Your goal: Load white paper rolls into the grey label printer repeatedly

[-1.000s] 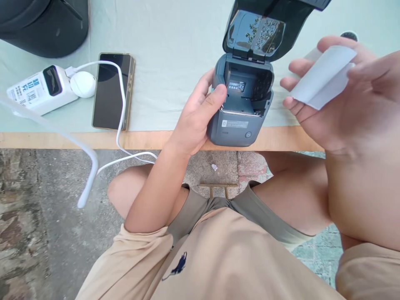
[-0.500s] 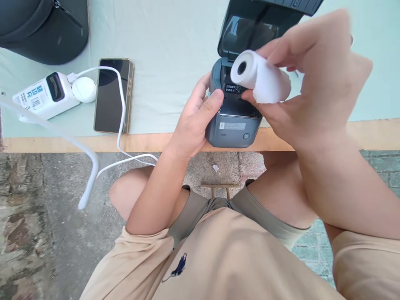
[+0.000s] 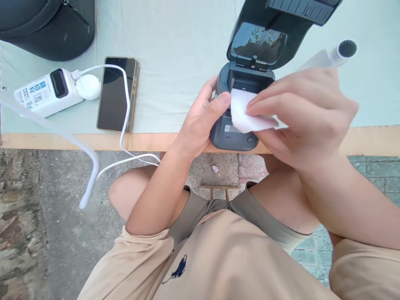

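Observation:
The dark grey label printer (image 3: pixel 236 143) stands at the table's front edge with its lid (image 3: pixel 259 39) raised. My left hand (image 3: pixel 203 116) is wrapped round the printer's left side, thumb near the open compartment. My right hand (image 3: pixel 303 112) is closed on the white paper roll (image 3: pixel 245 110), pinching its paper over the front of the compartment. A curved, loose piece of paper shows beyond the fingertips. The roll's core end does not show now, and the fingers cover part of the compartment.
A white cylinder (image 3: pixel 346 51) with a dark round end lies beyond my right hand. To the left are a phone (image 3: pixel 115 93), a white power bank or adapter (image 3: pixel 43 93) with a white cable (image 3: pixel 126 91), and a black bag (image 3: pixel 46 29). The wooden table edge (image 3: pixel 156 142) runs across.
My right hand has moved down and left and turned over, bringing the paper over the compartment. The roll's core end has gone out of sight. My left hand still grips the printer.

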The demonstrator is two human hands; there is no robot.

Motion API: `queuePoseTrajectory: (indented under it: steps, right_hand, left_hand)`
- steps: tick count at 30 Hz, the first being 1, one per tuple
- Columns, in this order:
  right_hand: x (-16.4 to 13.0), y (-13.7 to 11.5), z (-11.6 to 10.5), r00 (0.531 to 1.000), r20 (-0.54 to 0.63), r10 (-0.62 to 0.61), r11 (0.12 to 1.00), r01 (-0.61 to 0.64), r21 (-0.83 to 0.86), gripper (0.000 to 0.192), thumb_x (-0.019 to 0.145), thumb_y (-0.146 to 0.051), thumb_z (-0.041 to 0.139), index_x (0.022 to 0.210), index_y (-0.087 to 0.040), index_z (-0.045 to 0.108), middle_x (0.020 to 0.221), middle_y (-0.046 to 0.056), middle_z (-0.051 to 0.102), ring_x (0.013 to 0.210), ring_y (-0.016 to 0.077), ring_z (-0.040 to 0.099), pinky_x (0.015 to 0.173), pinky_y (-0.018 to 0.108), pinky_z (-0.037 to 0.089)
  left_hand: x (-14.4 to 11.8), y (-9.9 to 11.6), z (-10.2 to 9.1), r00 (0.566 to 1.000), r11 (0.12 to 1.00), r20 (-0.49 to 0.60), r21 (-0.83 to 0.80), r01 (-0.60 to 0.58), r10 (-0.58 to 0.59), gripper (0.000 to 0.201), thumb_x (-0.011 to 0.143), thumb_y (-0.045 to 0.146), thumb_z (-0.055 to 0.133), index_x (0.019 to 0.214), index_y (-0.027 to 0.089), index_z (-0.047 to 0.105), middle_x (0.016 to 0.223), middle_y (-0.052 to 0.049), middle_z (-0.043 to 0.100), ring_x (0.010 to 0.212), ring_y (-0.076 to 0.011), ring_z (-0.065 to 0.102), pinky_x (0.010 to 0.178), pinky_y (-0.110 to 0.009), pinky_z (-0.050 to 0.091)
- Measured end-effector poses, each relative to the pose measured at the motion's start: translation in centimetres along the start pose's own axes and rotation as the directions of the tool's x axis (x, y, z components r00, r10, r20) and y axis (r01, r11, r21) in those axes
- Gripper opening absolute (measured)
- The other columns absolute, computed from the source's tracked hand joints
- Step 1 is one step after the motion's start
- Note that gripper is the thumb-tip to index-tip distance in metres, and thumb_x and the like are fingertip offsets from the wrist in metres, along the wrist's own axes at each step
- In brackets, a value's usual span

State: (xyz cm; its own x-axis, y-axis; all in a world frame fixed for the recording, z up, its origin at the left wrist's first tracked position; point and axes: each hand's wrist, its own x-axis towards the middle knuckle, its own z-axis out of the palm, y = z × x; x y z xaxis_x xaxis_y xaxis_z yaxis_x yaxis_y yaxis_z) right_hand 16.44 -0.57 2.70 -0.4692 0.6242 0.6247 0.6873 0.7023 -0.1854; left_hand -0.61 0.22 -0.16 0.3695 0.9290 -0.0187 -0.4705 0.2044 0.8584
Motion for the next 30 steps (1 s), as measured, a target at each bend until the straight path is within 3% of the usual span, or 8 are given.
queuePoseTrajectory:
  steps: [4, 8, 12, 18, 22, 25, 28, 30]
  right_hand:
    - [-0.3, -0.2, 0.1, 0.993, 0.107, -0.052, 0.998, 0.048, 0.045, 0.022, 0.073, -0.035, 0.061, 0.091, -0.024, 0.058, 0.092, -0.004, 0.065, 0.092, 0.0181, 0.06, 0.075, 0.035, 0.043]
    - [-0.5, 0.3, -0.3, 0.995, 0.089, 0.046, 0.985, -0.06, 0.16, 0.017, 0.075, -0.035, 0.059, 0.088, -0.024, 0.06, 0.089, -0.003, 0.065, 0.091, 0.0165, 0.06, 0.08, 0.036, 0.046]
    - [-0.8, 0.5, -0.5, 0.984, 0.108, 0.143, 0.986, -0.151, 0.069, 0.026, 0.074, -0.037, 0.061, 0.095, -0.023, 0.056, 0.1, 0.003, 0.059, 0.096, 0.0185, 0.056, 0.085, 0.04, 0.045]
    - [-0.9, 0.2, -0.5, 0.952, 0.206, 0.224, 0.972, -0.233, 0.02, 0.046, 0.07, -0.049, 0.062, 0.106, -0.024, 0.05, 0.11, 0.008, 0.051, 0.108, 0.0248, 0.049, 0.092, 0.045, 0.043]
    - [-1.0, 0.6, -0.4, 0.968, 0.119, 0.22, 0.973, -0.226, 0.043, 0.052, 0.066, -0.052, 0.065, 0.105, -0.022, 0.051, 0.105, 0.008, 0.049, 0.105, 0.0224, 0.049, 0.092, 0.043, 0.044]
    - [-0.8, 1.1, -0.8, 0.948, -0.054, 0.314, 0.943, -0.305, 0.132, 0.055, 0.07, -0.049, 0.062, 0.118, -0.027, 0.045, 0.122, 0.006, 0.042, 0.118, 0.023, 0.045, 0.092, 0.038, 0.044]
    - [0.0, 1.0, -1.6, 0.921, 0.046, 0.387, 0.877, -0.383, 0.289, 0.056, 0.082, -0.034, 0.05, 0.133, -0.041, 0.027, 0.143, -0.004, 0.028, 0.131, 0.0212, 0.038, 0.099, 0.035, 0.04]
    - [0.6, 0.6, -1.9, 0.9, 0.126, 0.417, 0.829, -0.434, 0.352, 0.053, 0.086, -0.027, 0.044, 0.134, -0.042, 0.027, 0.144, -0.006, 0.028, 0.129, 0.0174, 0.042, 0.101, 0.033, 0.04]
  left_hand:
    - [-0.1, 0.0, 0.0, 0.999, 0.993, -0.05, 0.119, 0.026, -0.02, 0.045, 0.074, 0.039, 0.064, 0.114, 0.025, 0.049, 0.114, 0.0, 0.059, 0.124, -0.0234, 0.05, 0.101, -0.033, 0.047]
    - [-0.2, 0.1, 0.0, 0.996, 0.988, -0.07, 0.142, 0.067, -0.058, 0.058, 0.067, 0.041, 0.071, 0.117, 0.025, 0.048, 0.114, -0.002, 0.06, 0.125, -0.0276, 0.049, 0.099, -0.037, 0.048]
    - [-0.1, 0.1, -0.1, 0.994, 0.985, -0.078, 0.146, 0.093, -0.082, 0.064, 0.064, 0.038, 0.074, 0.12, 0.025, 0.046, 0.115, -0.003, 0.06, 0.122, -0.0289, 0.052, 0.097, -0.039, 0.049]
    - [-0.2, 0.1, -0.2, 0.999, 0.986, -0.04, 0.164, 0.038, -0.032, 0.067, 0.063, 0.04, 0.075, 0.121, 0.023, 0.046, 0.118, -0.006, 0.058, 0.122, -0.0294, 0.051, 0.097, -0.038, 0.049]
    - [-0.1, 0.1, -0.1, 0.998, 0.977, -0.055, 0.208, 0.052, -0.041, 0.068, 0.066, 0.041, 0.071, 0.125, 0.024, 0.042, 0.12, -0.006, 0.057, 0.12, -0.0289, 0.053, 0.096, -0.038, 0.05]
    - [-0.2, 0.0, -0.2, 0.999, 0.97, -0.027, 0.239, 0.035, -0.03, 0.079, 0.064, 0.038, 0.073, 0.132, 0.023, 0.035, 0.122, -0.008, 0.056, 0.117, -0.0293, 0.056, 0.093, -0.038, 0.051]
    - [-0.3, -0.1, -0.2, 0.999, 0.965, -0.02, 0.262, 0.031, -0.027, 0.099, 0.062, 0.031, 0.072, 0.142, 0.028, 0.014, 0.119, -0.007, 0.057, 0.116, -0.0293, 0.056, 0.094, -0.041, 0.049]
    - [-0.4, -0.1, -0.2, 0.999, 0.961, -0.028, 0.275, 0.031, -0.025, 0.108, 0.062, 0.026, 0.071, 0.144, 0.032, 0.0, 0.119, -0.006, 0.057, 0.116, -0.0295, 0.055, 0.094, -0.043, 0.048]
